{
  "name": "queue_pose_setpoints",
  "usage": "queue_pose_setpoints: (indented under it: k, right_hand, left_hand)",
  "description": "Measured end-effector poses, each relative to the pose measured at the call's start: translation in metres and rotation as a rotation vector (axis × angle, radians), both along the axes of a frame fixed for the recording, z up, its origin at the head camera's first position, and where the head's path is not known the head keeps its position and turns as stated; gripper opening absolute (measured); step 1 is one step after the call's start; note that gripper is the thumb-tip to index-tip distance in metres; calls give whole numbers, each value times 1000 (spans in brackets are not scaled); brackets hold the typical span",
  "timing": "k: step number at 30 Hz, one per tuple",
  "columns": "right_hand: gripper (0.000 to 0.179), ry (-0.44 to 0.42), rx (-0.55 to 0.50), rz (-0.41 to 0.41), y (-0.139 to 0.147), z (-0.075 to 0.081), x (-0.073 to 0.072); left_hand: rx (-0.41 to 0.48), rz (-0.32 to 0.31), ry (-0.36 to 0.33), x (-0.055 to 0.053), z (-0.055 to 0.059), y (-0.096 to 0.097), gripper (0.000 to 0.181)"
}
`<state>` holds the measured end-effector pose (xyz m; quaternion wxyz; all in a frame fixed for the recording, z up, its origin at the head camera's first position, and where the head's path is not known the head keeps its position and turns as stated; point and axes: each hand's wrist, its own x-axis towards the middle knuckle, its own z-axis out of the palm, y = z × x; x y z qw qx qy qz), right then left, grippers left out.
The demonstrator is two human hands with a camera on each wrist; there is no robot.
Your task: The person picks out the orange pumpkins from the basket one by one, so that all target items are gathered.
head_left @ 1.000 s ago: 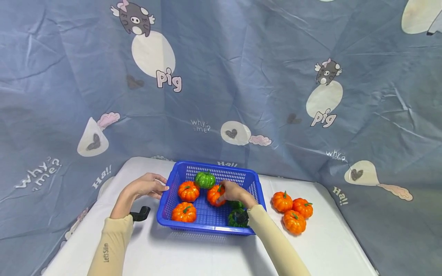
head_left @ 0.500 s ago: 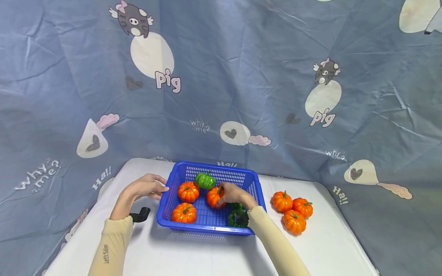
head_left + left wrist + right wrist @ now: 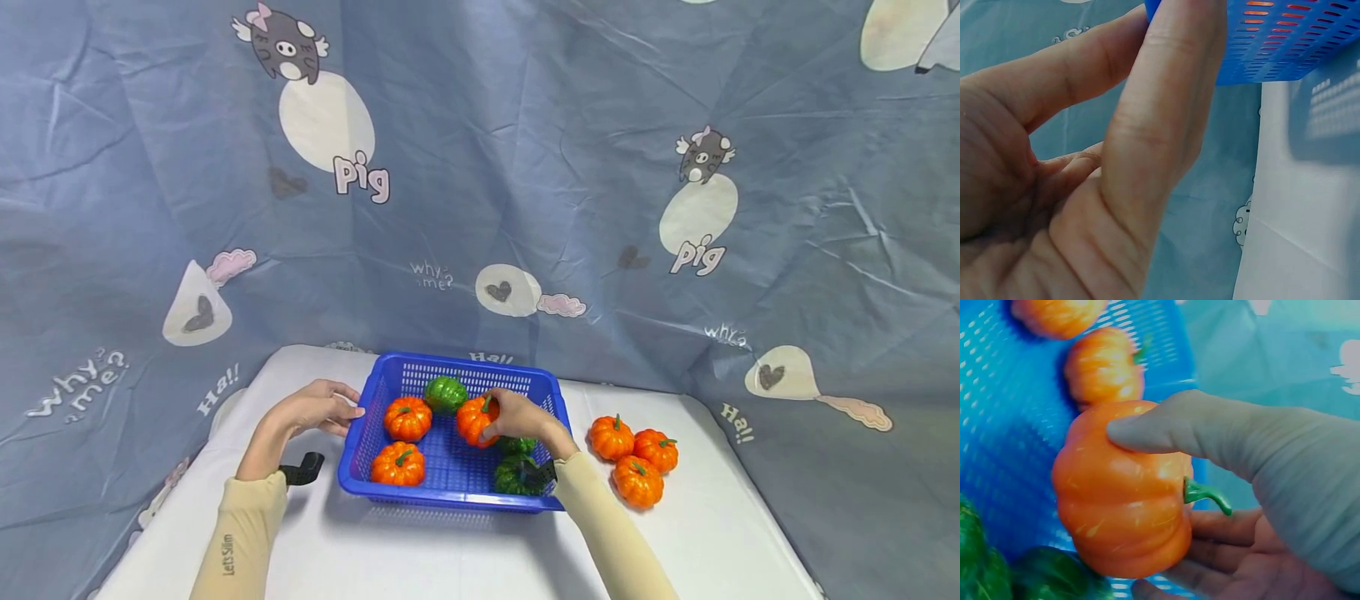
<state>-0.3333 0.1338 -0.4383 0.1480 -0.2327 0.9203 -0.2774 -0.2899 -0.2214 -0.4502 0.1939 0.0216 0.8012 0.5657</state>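
My right hand [image 3: 520, 419] grips an orange toy pumpkin [image 3: 472, 422] with a green stem, over the blue basket [image 3: 450, 498]. The right wrist view shows the thumb across this pumpkin [image 3: 1122, 506] and the other fingers beneath. At the basket's left side, my left hand [image 3: 318, 407] pinches the rim between thumb and fingers. Two more orange pumpkins, one farther back [image 3: 408, 419] and one nearer [image 3: 397, 464], sit in the left part of the basket. A green pumpkin [image 3: 446, 395] lies by the back wall, and dark green ones [image 3: 516, 473] are partly hidden under my right wrist.
Three orange pumpkins [image 3: 637, 482] stand grouped on the white table [image 3: 420, 558], right of the basket. A blue-grey printed cloth [image 3: 450, 208] hangs behind and along the sides. Perforated walls enclose the basket.
My right hand has lifted the orange pumpkin and shifted it slightly right. The green pumpkin at the back has tipped, its stem now out of sight. My left hand stays at the rim.
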Motion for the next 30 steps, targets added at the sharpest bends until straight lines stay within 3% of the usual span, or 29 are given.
queue_pose_setpoints:
  k: [6, 12, 16, 22, 30]
  right_hand:
    - [64, 46, -29, -67, 20, 22, 14]
    - [66, 44, -116, -206, 50, 45, 36]
    - [70, 46, -159, -309, 79, 50, 53]
    - [75, 60, -109, -438, 127, 53, 81]
    - [80, 93, -72, -529, 181, 57, 108]
  left_hand:
    - [-1, 8, -4, 0, -2, 0, 50]
    - [-1, 12, -3, 1, -2, 1, 50]
    - [-3, 7, -3, 1, -1, 1, 51]
    - [-1, 5, -5, 1, 0, 1, 50]
    - [-10, 15, -11, -1, -1, 1, 51]
